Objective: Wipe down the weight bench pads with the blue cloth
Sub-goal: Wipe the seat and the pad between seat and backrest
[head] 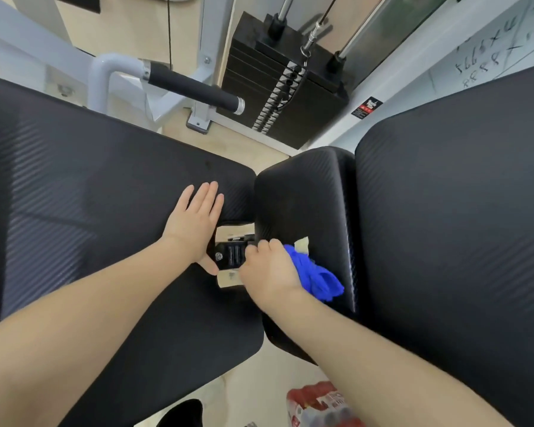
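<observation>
Pale gym flooring [253, 392] shows between three black ribbed pads seen from above. At centre frame the left hand [195, 221] lies flat with straight fingers on the large left pad [105, 192], thumb reaching toward the gap. Just right of it, the right hand [270, 272] is curled around the bunched blue cloth [316, 277], pressing it against the lower left side of the small middle pad [305, 195]; most of the cloth spills out to the right of the knuckles. Between the two hands sits an exposed metal bracket [228, 257] with a bolt. The big right pad [460, 226] fills the right side of the frame, touching the middle one. In the upper part stand a weight stack [278, 87] and a black-gripped handle [195, 87]; a red-and-white package [318, 402] lies at the bottom edge.

The likely trouble is the gap: loose cloth could snag on the bracket, or knuckles could scrape its edges, if the stroke runs left. Because the cloth is wadded up, little of it touches the pad, so patches may be missed.
</observation>
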`<state>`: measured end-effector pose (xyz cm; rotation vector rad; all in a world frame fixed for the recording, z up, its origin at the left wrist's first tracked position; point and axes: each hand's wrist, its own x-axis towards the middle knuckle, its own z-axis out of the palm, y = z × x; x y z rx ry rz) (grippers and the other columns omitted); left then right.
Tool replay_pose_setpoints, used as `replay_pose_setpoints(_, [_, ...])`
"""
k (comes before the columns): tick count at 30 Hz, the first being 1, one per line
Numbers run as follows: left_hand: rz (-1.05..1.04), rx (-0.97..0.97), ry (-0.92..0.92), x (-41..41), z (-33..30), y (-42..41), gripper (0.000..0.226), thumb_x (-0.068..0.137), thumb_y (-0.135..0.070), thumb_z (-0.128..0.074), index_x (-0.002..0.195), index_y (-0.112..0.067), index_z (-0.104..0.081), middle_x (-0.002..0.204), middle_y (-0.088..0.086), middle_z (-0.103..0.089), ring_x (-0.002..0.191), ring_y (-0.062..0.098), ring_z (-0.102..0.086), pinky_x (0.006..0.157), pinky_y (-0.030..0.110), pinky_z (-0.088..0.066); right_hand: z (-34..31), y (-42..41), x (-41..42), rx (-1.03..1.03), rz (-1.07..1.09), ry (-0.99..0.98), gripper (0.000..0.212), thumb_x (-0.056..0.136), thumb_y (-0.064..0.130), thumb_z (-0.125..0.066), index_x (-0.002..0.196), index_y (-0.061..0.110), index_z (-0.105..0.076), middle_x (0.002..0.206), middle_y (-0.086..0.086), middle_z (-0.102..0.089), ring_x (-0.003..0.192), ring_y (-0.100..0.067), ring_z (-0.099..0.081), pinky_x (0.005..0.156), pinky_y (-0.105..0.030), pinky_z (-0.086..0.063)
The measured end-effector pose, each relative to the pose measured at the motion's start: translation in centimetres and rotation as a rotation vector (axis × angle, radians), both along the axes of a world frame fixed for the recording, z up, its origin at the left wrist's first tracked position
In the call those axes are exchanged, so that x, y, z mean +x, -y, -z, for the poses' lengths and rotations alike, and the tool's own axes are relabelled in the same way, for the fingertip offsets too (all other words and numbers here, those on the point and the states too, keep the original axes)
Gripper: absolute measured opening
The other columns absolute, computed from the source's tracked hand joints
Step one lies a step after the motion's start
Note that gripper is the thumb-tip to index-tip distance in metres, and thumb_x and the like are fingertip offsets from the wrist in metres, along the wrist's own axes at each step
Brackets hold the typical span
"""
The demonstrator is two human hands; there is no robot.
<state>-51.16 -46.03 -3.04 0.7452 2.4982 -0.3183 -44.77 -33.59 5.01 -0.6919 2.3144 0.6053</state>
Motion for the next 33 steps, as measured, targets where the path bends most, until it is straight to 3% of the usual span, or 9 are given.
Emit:
replay_pose_setpoints(5, [-0.006,-0.011,0.008,-0.2,0.0,-0.3,0.144,0.051,-0.083,-0.057,0.143,0.001,0.015,0.153,0.023,0.017,0.143,0.035,0.012,0.115,0.044,0.007,-2.5,-1.6,-9.5,-0.056,0.061,-0.362,0.026,0.092,0.012,-0.041,0.109,0.014,-0.061,0.113,-0.008,-0.055,0.104,-0.029,-0.049,0.083,-0.037,-0.035])
replay_pose_setpoints(10, [-0.014,-0.03,0.033,-0.2,-0.7,-0.4,0.143,0.052,-0.083,-0.058,0.143,0.0,0.016,0.153,0.021,0.016,0.143,0.034,0.011,0.116,0.043,0.006,-1.0,0.1,-5.4,-0.031,0.309,-0.18,0.02,0.089,0.016,-0.051,0.106,0.013,-0.06,0.106,-0.008,-0.056,0.094,-0.025,-0.055,0.075,-0.035,-0.037])
replay_pose_setpoints(13, [-0.024,-0.044,0.045,-0.2,-1.2,-0.6,0.144,0.052,-0.081,-0.06,0.143,0.0,0.016,0.154,0.021,0.016,0.143,0.033,0.011,0.116,0.042,0.004,-0.9,0.4,-0.3,0.016,0.224,0.054,0.021,0.088,0.017,-0.053,0.108,0.012,-0.059,0.102,-0.009,-0.054,0.089,-0.023,-0.053,0.069,-0.033,-0.035])
replay_pose_setpoints(15, [-0.048,-0.06,0.044,0.0,-1.3,-0.9,0.144,0.052,-0.079,-0.063,0.143,0.0,0.016,0.154,0.02,0.016,0.143,0.033,0.012,0.117,0.041,0.003,-1.4,-0.3,0.3,0.03,0.116,0.051,0.022,0.088,0.015,-0.052,0.109,0.012,-0.06,0.103,-0.009,-0.054,0.09,-0.024,-0.052,0.069,-0.033,-0.033])
replay_pose_setpoints(18, [-0.075,-0.099,0.04,0.3,-1.2,-1.4,0.145,0.052,-0.077,-0.066,0.142,0.0,0.019,0.153,0.02,0.018,0.143,0.032,0.013,0.117,0.041,0.002,-3.9,-2.1,-3.7,-0.035,0.005,-0.179,0.026,0.09,0.012,-0.042,0.108,0.013,-0.061,0.107,-0.01,-0.054,0.094,-0.028,-0.053,0.07,-0.035,-0.032])
replay_pose_setpoints(21, [-0.102,-0.114,0.032,0.5,-1.0,-1.7,0.145,0.053,-0.075,-0.067,0.141,0.0,0.02,0.153,0.02,0.02,0.143,0.033,0.015,0.117,0.042,0.003,-6.9,-4.0,-8.3,-0.002,0.05,-0.563,0.039,0.074,0.007,-0.034,0.072,0.023,-0.07,0.08,-0.001,-0.061,0.068,-0.023,-0.058,0.062,-0.029,-0.039])
replay_pose_setpoints(23, [-0.106,-0.12,0.028,0.5,-1.0,-1.7,0.145,0.053,-0.075,-0.066,0.141,0.0,0.02,0.153,0.02,0.021,0.142,0.034,0.018,0.116,0.043,0.006,-8.0,-3.9,-8.8,0.019,0.096,-0.636,0.033,0.067,0.009,-0.038,0.059,0.024,-0.066,0.069,0.002,-0.059,0.058,-0.019,-0.054,0.055,-0.027,-0.038])
replay_pose_setpoints(28, [-0.142,-0.117,0.084,0.7,-1.4,-1.9,0.145,0.053,-0.071,-0.071,0.142,-0.001,0.021,0.153,0.018,0.022,0.142,0.036,0.017,0.116,0.044,0.004,-7.5,-3.6,-3.3,-0.069,0.326,-0.358,0.021,0.089,0.008,-0.04,0.098,0.012,-0.058,0.102,-0.01,-0.05,0.082,-0.026,-0.049,0.072,-0.035,-0.033])
replay_pose_setpoints(33, [-0.243,0.043,0.257,-0.9,-3.6,-3.2,0.133,0.062,-0.066,-0.07,0.145,-0.001,0.011,0.155,0.019,0.013,0.143,0.036,0.01,0.117,0.043,-0.007,-9.9,-3.3,0.6,-0.068,0.282,-0.117,0.013,0.084,0.003,-0.047,0.084,0.015,-0.052,0.088,-0.009,-0.044,0.073,-0.024,-0.036,0.068,-0.034,-0.028])
